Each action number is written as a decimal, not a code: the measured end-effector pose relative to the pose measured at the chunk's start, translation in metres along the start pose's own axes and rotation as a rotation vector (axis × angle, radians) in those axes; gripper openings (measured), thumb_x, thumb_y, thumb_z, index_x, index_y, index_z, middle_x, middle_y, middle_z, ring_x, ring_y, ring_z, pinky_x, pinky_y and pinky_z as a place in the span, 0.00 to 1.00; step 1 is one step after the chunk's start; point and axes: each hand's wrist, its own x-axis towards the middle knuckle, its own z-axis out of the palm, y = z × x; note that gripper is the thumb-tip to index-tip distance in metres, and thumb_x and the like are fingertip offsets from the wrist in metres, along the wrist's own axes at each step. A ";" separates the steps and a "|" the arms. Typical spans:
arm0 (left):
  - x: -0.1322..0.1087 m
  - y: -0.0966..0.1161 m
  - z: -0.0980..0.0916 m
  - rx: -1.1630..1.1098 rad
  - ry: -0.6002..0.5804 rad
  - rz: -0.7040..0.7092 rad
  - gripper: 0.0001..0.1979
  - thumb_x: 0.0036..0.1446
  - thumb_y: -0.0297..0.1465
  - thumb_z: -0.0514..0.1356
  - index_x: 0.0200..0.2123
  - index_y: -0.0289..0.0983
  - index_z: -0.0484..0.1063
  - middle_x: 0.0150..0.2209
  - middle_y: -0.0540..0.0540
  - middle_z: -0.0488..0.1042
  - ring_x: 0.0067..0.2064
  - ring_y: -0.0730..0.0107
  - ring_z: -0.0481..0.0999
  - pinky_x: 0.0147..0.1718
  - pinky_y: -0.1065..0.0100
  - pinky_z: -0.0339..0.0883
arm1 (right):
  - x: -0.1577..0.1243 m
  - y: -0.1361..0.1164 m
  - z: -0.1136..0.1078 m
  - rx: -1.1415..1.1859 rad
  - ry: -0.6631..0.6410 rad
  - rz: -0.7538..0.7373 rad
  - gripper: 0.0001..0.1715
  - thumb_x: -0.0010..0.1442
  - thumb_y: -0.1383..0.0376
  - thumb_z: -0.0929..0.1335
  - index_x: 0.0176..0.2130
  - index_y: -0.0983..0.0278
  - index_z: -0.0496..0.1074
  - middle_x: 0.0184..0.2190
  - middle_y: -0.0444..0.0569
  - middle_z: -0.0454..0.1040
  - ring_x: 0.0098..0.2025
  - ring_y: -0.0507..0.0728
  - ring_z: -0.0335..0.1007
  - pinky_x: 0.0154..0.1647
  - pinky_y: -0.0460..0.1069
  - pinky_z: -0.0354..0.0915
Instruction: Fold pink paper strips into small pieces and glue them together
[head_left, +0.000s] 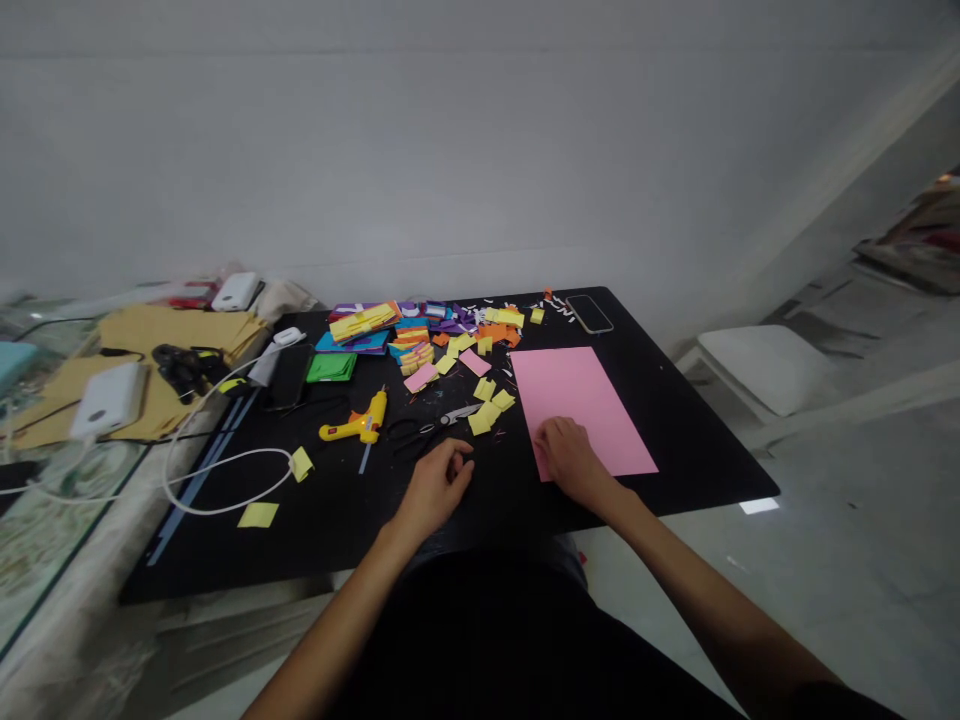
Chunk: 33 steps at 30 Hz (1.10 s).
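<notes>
A plain pink sheet of paper (589, 400) lies flat on the right half of the black table. My right hand (568, 452) rests over its lower left part, fingers curled down and pressed together at the left edge; the fingertips are partly hidden. My left hand (441, 482) hovers at or touches the table to the left of the sheet. Its fingers are loosely bent, a gap shows between thumb and forefinger, and nothing is visible in it. Just beyond it are black-handled scissors (455, 414) and small yellow paper pieces (489, 412).
A yellow glue gun (365, 420) lies left of the scissors. Folded coloured paper bundles (365, 323) and scraps crowd the table's back. A phone (589, 314) sits at the back right. A looped white cable (217, 512) crosses the left side. A white stool (754, 368) stands right.
</notes>
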 end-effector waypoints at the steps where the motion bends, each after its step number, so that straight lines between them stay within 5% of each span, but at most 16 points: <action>1: -0.003 0.000 0.004 0.002 -0.010 -0.009 0.07 0.67 0.32 0.58 0.46 0.39 0.74 0.27 0.55 0.68 0.29 0.70 0.71 0.31 0.70 0.64 | 0.003 -0.003 -0.003 0.024 -0.003 0.010 0.12 0.72 0.71 0.61 0.37 0.62 0.69 0.38 0.58 0.78 0.42 0.65 0.72 0.47 0.57 0.64; 12: -0.010 -0.001 0.012 0.016 -0.076 -0.035 0.08 0.67 0.33 0.56 0.43 0.39 0.75 0.26 0.54 0.65 0.28 0.69 0.68 0.31 0.68 0.60 | 0.000 -0.007 -0.022 0.396 -0.138 0.042 0.05 0.67 0.65 0.69 0.39 0.60 0.76 0.31 0.46 0.84 0.31 0.57 0.82 0.34 0.50 0.75; 15: -0.009 0.001 0.012 0.020 -0.085 -0.033 0.08 0.67 0.32 0.56 0.42 0.39 0.76 0.26 0.53 0.66 0.29 0.68 0.69 0.32 0.68 0.60 | 0.011 -0.012 -0.020 0.467 -0.076 0.014 0.11 0.68 0.64 0.67 0.48 0.59 0.78 0.47 0.51 0.86 0.47 0.60 0.86 0.49 0.55 0.79; 18: -0.009 0.001 0.011 0.030 -0.092 -0.033 0.08 0.67 0.32 0.56 0.41 0.39 0.76 0.27 0.53 0.67 0.29 0.68 0.69 0.32 0.68 0.60 | 0.022 -0.017 -0.021 0.476 0.025 -0.021 0.19 0.70 0.65 0.65 0.57 0.58 0.76 0.63 0.52 0.79 0.68 0.61 0.73 0.69 0.61 0.69; 20: -0.010 0.000 0.011 0.036 -0.093 -0.031 0.08 0.67 0.31 0.56 0.41 0.39 0.76 0.27 0.53 0.67 0.29 0.68 0.69 0.32 0.68 0.59 | 0.026 -0.018 -0.022 0.444 0.054 -0.030 0.19 0.69 0.65 0.66 0.57 0.58 0.76 0.61 0.52 0.80 0.68 0.62 0.72 0.71 0.61 0.67; 26: -0.010 -0.001 0.012 0.027 -0.092 -0.014 0.08 0.67 0.31 0.56 0.41 0.39 0.76 0.28 0.52 0.67 0.30 0.68 0.69 0.33 0.68 0.60 | 0.021 -0.004 -0.013 0.250 0.016 0.001 0.16 0.68 0.67 0.65 0.52 0.63 0.78 0.42 0.55 0.86 0.47 0.65 0.83 0.55 0.61 0.76; 29: -0.010 -0.001 0.012 0.026 -0.089 -0.012 0.08 0.67 0.31 0.56 0.41 0.39 0.76 0.28 0.52 0.67 0.30 0.68 0.69 0.33 0.68 0.60 | 0.023 -0.004 -0.003 0.162 -0.010 -0.057 0.23 0.67 0.71 0.63 0.58 0.66 0.76 0.46 0.58 0.85 0.58 0.69 0.77 0.64 0.67 0.70; 33: -0.011 -0.002 0.012 0.033 -0.090 -0.011 0.07 0.67 0.30 0.56 0.41 0.39 0.76 0.28 0.53 0.66 0.30 0.68 0.69 0.33 0.68 0.60 | 0.031 -0.009 0.009 0.103 -0.031 -0.137 0.34 0.66 0.73 0.61 0.68 0.62 0.68 0.67 0.56 0.74 0.74 0.68 0.61 0.74 0.68 0.60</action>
